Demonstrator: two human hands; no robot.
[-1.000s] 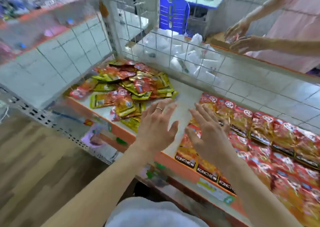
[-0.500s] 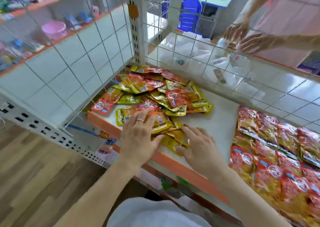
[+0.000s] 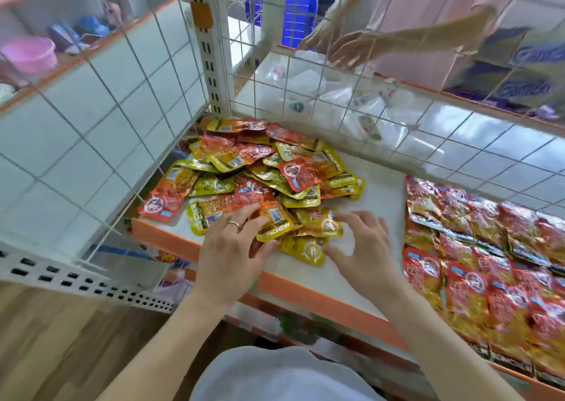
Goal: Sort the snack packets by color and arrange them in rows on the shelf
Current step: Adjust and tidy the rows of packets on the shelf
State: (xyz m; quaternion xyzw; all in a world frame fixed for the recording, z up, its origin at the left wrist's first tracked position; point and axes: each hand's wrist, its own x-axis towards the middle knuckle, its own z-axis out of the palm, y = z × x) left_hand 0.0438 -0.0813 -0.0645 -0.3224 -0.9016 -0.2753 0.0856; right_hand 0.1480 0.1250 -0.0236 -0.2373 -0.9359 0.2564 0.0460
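Note:
A loose pile of yellow and red snack packets point(image 3: 260, 168) lies at the left end of the white shelf point(image 3: 379, 192). Red packets point(image 3: 489, 247) lie in overlapping rows at the right end. My left hand point(image 3: 232, 247), a ring on one finger, rests with straight fingers on the near edge of the pile, its thumb touching a yellow packet point(image 3: 275, 221). My right hand point(image 3: 363, 247) hovers just right of the pile with fingers spread and lightly bent, fingertips beside another yellow packet point(image 3: 324, 225) and thumb near a third point(image 3: 307, 249). It holds nothing.
White wire mesh point(image 3: 91, 125) walls the shelf on the left and at the back. The shelf has an orange front edge point(image 3: 305, 290). Behind the back mesh another person's hands point(image 3: 345, 43) work over clear plastic bags point(image 3: 308, 85). A pink bowl point(image 3: 30, 53) sits far left.
Both hands moved left from the red rows to the mixed pile. The left hand now rests on packets; the right has spread its fingers and lifted slightly at the pile's near edge.

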